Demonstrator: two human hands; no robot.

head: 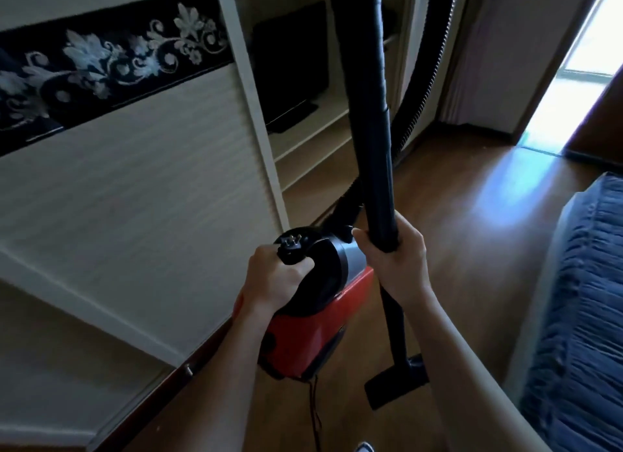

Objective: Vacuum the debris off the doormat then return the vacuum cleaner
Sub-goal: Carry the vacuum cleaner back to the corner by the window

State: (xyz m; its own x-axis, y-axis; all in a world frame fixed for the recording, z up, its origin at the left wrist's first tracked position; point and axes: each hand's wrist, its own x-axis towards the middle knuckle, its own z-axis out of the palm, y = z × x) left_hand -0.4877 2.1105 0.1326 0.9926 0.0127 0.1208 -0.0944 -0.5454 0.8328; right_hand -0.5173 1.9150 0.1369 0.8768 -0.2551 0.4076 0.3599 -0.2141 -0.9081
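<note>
A red and black canister vacuum cleaner (pixel 313 337) hangs above the wooden floor at the frame's centre. My left hand (pixel 273 283) grips its black top handle. My right hand (pixel 394 259) is closed around the black rigid tube (pixel 367 114), which stands nearly upright. The tube's lower part runs down to the black floor nozzle (pixel 394 384), which is near the floor. A ribbed black hose (pixel 428 67) loops behind the tube. No doormat is in view.
A pale wardrobe with a dark floral band (pixel 111 64) fills the left. Beside it is an open shelf unit holding a dark screen (pixel 290 67). A blue-covered bed (pixel 583 317) is at the right. A bright doorway (pixel 580 81) lies at the far right, and a thin cord (pixel 315 414) dangles below the vacuum.
</note>
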